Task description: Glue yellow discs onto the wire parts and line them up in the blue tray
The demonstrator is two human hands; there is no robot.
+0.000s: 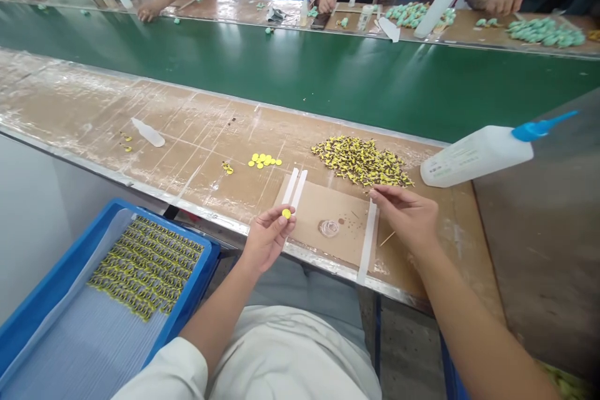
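My left hand (266, 240) pinches a small yellow disc (286, 214) between thumb and fingertips above the left side of a cardboard sheet (323, 200). At the near edge of a pile of small yellow and dark brown pieces (360, 159), my right hand (409, 215) is closed in a pinch; whatever is between its fingertips is too small to name. Several loose yellow discs (265, 160) lie left of the pile. A small clear round dish (329, 228) stands on the cardboard, with a thin stick (387, 238) to its right.
A large white bottle with a blue nozzle (478, 155) leans at the right beside a metal panel (539, 219). Down left, a blue tray (12, 331) holds rows of yellow-and-dark pieces (150, 262). Beyond the green conveyor belt (281, 69), other people work with mint-green pieces (546, 31).
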